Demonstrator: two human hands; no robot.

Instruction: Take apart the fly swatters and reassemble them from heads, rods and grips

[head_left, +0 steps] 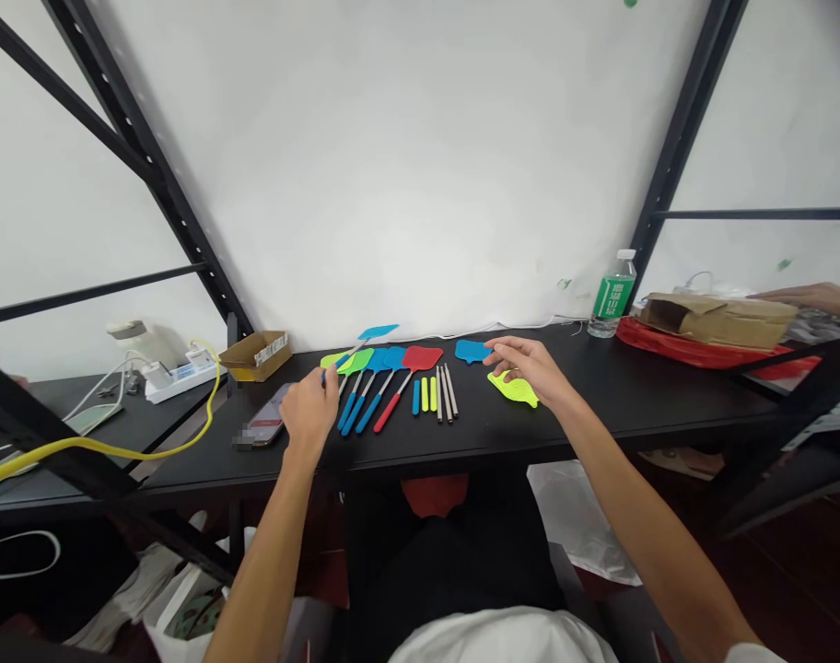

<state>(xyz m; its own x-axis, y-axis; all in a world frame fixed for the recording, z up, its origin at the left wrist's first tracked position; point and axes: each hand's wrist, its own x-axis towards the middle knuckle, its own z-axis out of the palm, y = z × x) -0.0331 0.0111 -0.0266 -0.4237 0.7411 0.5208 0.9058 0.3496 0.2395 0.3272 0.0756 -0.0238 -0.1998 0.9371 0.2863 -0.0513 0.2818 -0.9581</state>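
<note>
My left hand [309, 408] is closed around the handle of a blue fly swatter, whose blue head [379, 331] tilts up above a row of swatters. In that row lie yellow-green swatters, blue swatters [392, 357] and a red swatter [422, 357], handles toward me. My right hand [529, 366] has its fingertips on the edge of a loose blue swatter head [471, 351]. Below those fingers lie yellow-green swatter heads [515, 390]. Between my hands are a blue grip [415, 398], two yellow grips [429, 394] and several metal rods [448, 394].
A phone [266, 419] and small cardboard box [255, 354] lie at the left, near a power strip [181, 379] and yellow cable [209, 405]. At the right stand a water bottle [612, 296] and torn carton [724, 319]. Another person's hand [817, 296] shows far right. Black shelf posts flank the table.
</note>
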